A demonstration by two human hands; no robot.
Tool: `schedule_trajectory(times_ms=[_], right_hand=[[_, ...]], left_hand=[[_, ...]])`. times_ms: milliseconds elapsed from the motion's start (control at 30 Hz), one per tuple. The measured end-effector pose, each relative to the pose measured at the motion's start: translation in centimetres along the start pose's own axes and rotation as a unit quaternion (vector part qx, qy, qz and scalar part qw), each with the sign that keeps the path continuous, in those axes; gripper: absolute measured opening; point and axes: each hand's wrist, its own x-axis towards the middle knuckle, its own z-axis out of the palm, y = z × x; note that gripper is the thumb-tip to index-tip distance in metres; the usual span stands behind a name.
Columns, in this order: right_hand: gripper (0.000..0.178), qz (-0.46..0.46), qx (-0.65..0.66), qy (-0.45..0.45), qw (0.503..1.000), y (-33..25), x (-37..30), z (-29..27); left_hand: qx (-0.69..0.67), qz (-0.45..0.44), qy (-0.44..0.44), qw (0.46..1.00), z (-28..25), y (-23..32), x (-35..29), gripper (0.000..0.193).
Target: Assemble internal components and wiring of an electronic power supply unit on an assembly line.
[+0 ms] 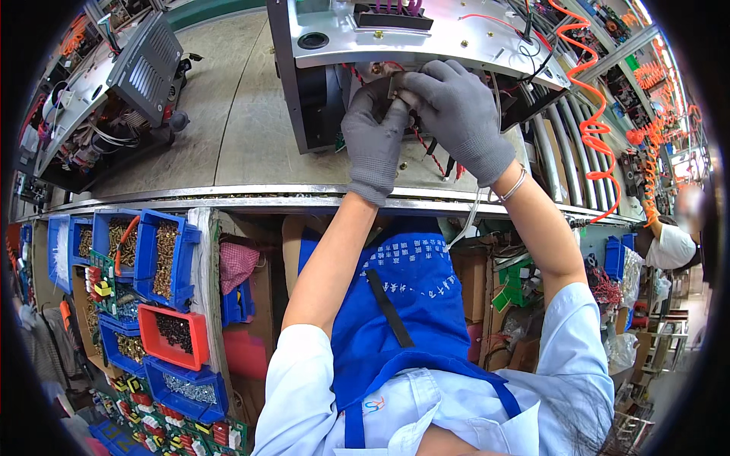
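Note:
Both my hands wear grey knit gloves and meet at the open side of a metal machine housing (471, 42) with a silver panel and dark frame. My left hand (374, 137) is bent, thumb and fingers closed near the opening. My right hand (460, 110) reaches over from the right, its fingers curled against the left fingertips. Between them is something small that I cannot make out, mostly hidden by the gloves. Twisted red and black wires (430, 152) hang below the hands, with loose ends beside my right wrist.
Another partly built machine (144, 76) stands on the bench at left. Blue bins (186, 262) and a red bin (200, 334) of screws sit below it, near circuit boards (103, 285). An orange coiled hose (597, 137) hangs at right over metal rollers (566, 144). Another person (669, 243) is at far right.

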Motion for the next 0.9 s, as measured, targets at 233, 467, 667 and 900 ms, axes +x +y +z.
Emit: schedule_trajectory(times_ms=[233, 467, 667, 900], right_hand=[[0.018, 0.041, 0.026, 0.045, 0.998, -0.8, -0.1, 0.8], [0.02, 0.047, 0.099, 0.008, 0.994, 0.9, -0.2, -0.3], [0.027, 0.102, 0.311, -0.052, 0.943, 4.0, -1.6, -4.7], [0.034, -0.16, 0.116, -0.13, 0.972, 6.4, -4.0, -1.8]], left_hand=[[-0.048, -0.026, 0.002, 0.998, -0.2, 1.5, 0.2, 0.027], [-0.086, -0.065, -0.02, 0.994, 0.5, 1.4, 0.6, 0.025], [-0.053, -0.089, -0.003, 0.995, 0.2, 1.5, 1.3, 0.023], [-0.191, -0.21, -0.08, 0.955, -3.8, 1.9, 2.3, 0.023]])
